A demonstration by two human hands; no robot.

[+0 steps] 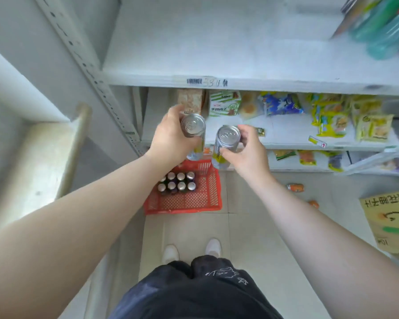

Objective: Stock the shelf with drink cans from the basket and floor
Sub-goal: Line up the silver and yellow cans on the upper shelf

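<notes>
My left hand (171, 137) grips a silver and yellow drink can (193, 127) upright, in front of the lower snack shelf. My right hand (247, 150) holds a second can of the same kind (227, 137) just to its right. Both cans are in the air above the red basket (207, 196) on the floor, which holds several dark cans (177, 183) in its back left corner. The wide white shelf (240, 56) above my hands is bare on its left and middle. Two orange cans (295, 187) lie on the floor to the right.
A lower shelf (286, 134) carries packets of snacks. Green bottles (387, 28) stand at the upper shelf's right end. A cardboard box (389, 224) sits on the floor at right. A slotted metal upright (95, 74) and a ledge bound the left side. My shoes (191, 249) stand behind the basket.
</notes>
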